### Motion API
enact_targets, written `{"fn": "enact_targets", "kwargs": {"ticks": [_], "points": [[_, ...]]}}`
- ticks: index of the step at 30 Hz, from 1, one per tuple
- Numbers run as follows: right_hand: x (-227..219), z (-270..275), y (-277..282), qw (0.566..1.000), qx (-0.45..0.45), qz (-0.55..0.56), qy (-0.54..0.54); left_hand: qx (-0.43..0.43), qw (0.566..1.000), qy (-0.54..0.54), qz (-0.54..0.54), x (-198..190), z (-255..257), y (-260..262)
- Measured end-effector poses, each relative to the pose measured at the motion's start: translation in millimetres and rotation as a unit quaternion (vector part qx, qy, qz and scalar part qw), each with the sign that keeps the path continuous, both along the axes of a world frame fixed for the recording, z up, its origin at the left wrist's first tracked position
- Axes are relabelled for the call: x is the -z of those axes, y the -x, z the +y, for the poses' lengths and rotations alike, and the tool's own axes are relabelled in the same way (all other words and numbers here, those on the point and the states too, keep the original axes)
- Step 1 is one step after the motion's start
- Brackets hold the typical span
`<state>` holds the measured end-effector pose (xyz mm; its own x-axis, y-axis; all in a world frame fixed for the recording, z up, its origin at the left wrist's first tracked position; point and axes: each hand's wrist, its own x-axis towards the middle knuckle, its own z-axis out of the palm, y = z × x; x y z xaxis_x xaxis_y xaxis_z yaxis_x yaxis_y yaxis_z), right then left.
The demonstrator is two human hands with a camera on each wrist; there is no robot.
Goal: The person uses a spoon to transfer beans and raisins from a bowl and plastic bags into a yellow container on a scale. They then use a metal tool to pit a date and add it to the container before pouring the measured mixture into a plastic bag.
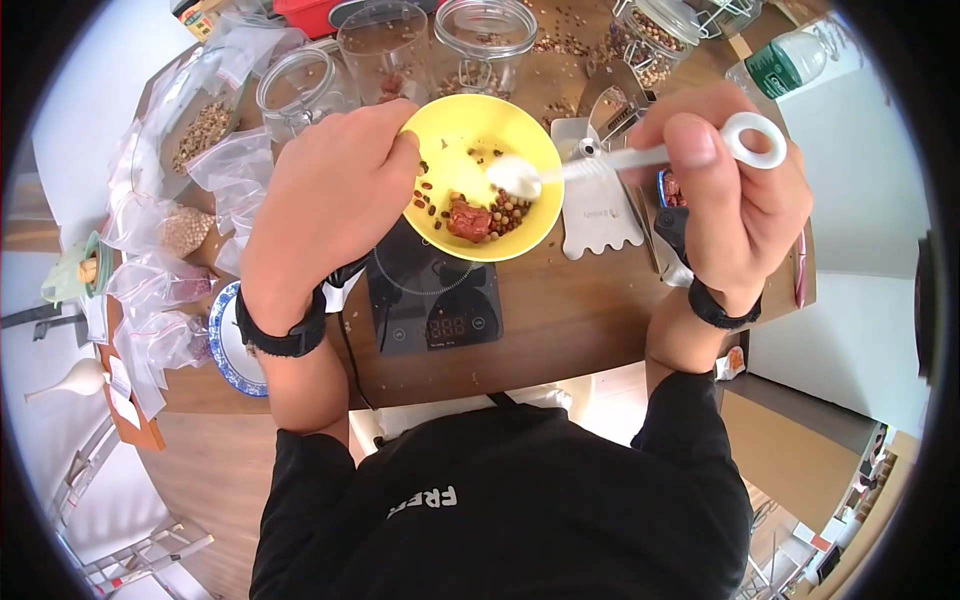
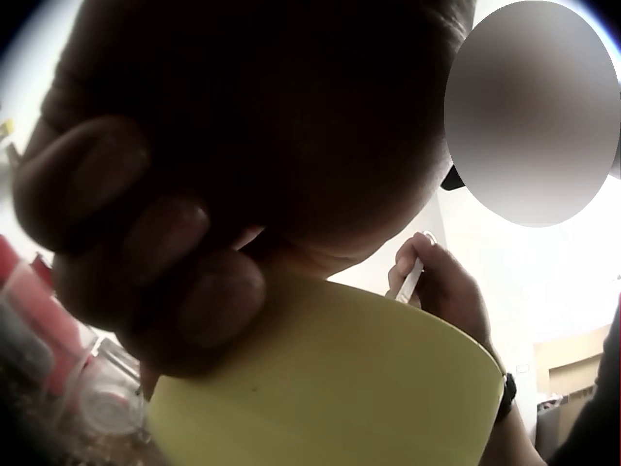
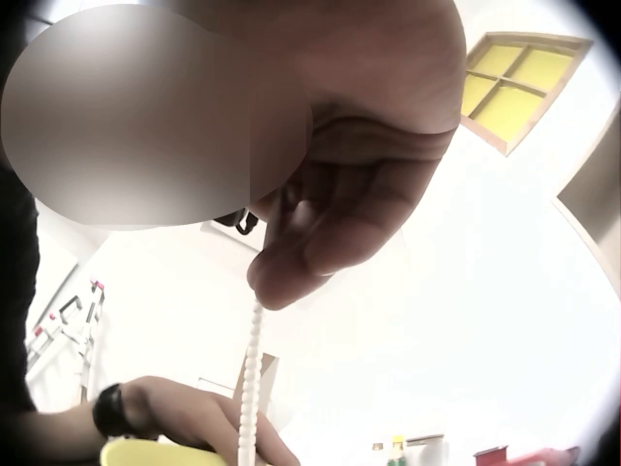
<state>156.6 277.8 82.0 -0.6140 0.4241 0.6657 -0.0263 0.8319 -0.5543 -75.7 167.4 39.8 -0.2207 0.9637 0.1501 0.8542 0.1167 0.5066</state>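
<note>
My left hand grips the rim of a yellow bowl, with the thumb over the edge and fingers curled against the outside in the left wrist view. Inside the bowl lie a reddish-brown lump and scattered beans or peppercorn-like grains. A white spoon with a ring at its handle end is pinched by my right hand. Its blurred head is over the bowl's contents. The right wrist view shows the spoon's beaded handle running down from the fingertips toward the bowl.
Below the bowl is a black induction cooker. Glass jars and a clear cup stand behind it. Plastic bags and a blue-rimmed plate are at left. A scalloped scraper and a green-labelled bottle are at right.
</note>
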Motion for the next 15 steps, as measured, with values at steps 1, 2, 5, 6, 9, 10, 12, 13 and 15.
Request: {"fn": "enact_targets", "kwargs": {"ticks": [1,2,5,6,9,10,12,13,15], "points": [[3,0,1,0.999,-0.031,0.029,0.019,0.001,1.0,0.003,0.0,1,0,0],[3,0,2,0.999,-0.032,0.029,0.02,0.001,1.0,0.004,0.0,2,0,1],[3,-4,6,0.995,-0.092,0.028,0.021,0.009,1.0,-0.001,0.014,6,-1,2],[4,-5,8,0.995,-0.09,0.029,0.02,0.005,1.0,0.007,0.01,5,0,2],[6,-2,10,0.995,-0.102,0.019,0.002,0.0,1.0,0.025,0.003,-1,0,-2],[6,0,12,0.995,-0.101,0.02,0.0,-0.004,0.999,0.032,0.003,-3,1,-3],[9,3,14,0.996,-0.07,0.028,-0.051,-0.001,1.0,0.021,0.002,-3,0,-4],[8,3,13,0.996,-0.069,0.028,-0.05,0.002,1.0,0.011,-0.001,-2,0,-4],[6,1,12,0.998,-0.058,0.003,-0.025,0.001,1.0,0.009,-0.004,-1,-1,-4]]}}
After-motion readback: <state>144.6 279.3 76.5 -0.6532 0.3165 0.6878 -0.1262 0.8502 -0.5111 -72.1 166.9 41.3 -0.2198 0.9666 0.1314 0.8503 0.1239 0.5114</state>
